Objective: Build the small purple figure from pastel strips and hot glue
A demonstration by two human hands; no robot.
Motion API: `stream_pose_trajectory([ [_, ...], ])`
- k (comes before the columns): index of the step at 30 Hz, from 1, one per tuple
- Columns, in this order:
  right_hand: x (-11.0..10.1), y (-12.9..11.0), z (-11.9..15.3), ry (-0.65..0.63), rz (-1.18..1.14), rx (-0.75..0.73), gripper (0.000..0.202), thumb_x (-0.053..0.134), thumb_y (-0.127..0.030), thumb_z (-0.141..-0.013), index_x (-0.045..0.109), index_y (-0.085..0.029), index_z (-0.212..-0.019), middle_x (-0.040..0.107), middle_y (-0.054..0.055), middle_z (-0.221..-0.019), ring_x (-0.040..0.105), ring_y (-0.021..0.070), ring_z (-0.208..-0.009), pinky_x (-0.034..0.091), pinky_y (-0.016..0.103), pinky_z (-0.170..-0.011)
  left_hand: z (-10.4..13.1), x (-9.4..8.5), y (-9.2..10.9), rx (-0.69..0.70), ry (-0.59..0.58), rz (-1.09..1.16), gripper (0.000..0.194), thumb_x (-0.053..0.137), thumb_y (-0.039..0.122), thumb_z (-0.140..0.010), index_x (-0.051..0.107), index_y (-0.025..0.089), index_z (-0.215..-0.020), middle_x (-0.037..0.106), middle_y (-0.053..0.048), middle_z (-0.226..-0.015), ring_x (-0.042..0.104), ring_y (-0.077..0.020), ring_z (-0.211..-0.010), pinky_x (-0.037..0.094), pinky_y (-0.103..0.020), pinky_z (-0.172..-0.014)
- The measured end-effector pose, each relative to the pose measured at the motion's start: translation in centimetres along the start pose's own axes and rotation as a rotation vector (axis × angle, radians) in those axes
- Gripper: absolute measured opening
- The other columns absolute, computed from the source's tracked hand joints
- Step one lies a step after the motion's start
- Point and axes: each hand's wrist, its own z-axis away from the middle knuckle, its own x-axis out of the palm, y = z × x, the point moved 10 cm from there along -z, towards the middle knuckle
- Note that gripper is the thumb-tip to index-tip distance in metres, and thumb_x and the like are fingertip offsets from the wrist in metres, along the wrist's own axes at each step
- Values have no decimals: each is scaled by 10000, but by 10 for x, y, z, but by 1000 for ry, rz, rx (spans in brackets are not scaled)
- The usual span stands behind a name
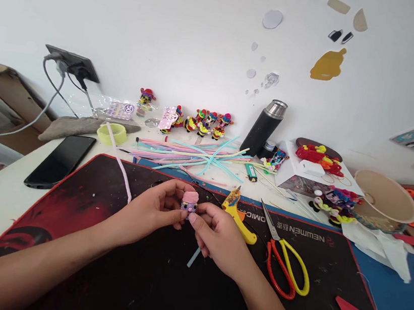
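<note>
A small pipe-cleaner doll head [190, 199], with a pink top, dark eyes and a purple lower part, is held up over the dark desk mat. My left hand [156, 208] pinches it from the left, thumb at its lower edge. From the right, my right hand [224, 236] grips the same head between thumb and fingers. The lower part is partly hidden by my fingertips. A yellow glue gun [239, 219] lies just beyond my right hand. Below that hand, a pale translucent stick [193, 258] pokes out. Scissors [282, 259] with red and yellow handles rest farther right.
Loose pastel pipe cleaners [191, 157] lie behind the mat. Several finished dolls [210, 124] stand along the wall near a black thermos [264, 127]. A phone [61, 161] and yellow-green roll [112, 134] sit left; a white box [286, 160] and beige bowl [386, 196] stand right.
</note>
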Motion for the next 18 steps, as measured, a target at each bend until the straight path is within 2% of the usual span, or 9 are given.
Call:
stream_pose_trajectory([
  [12, -4, 2, 1, 36, 61, 3, 227, 609, -395, -1034, 680, -186, -1090, 521, -84, -543, 418, 79, -388, 331, 198, -398, 0, 0, -1, 1, 17, 10, 447, 807, 381, -858, 602, 197, -1210, 653, -68, -1131, 658, -167, -812, 576, -333, -716],
  [18, -11, 5, 0, 109, 153, -26, 172, 609, -359, -1032, 684, -211, -1076, 547, -62, -596, 465, 94, -455, 358, 210, -447, 0, -2, -4, -3, 35, 10, 444, 821, 376, -846, 608, 209, -1198, 670, -59, -1124, 669, -171, -807, 586, -339, -721],
])
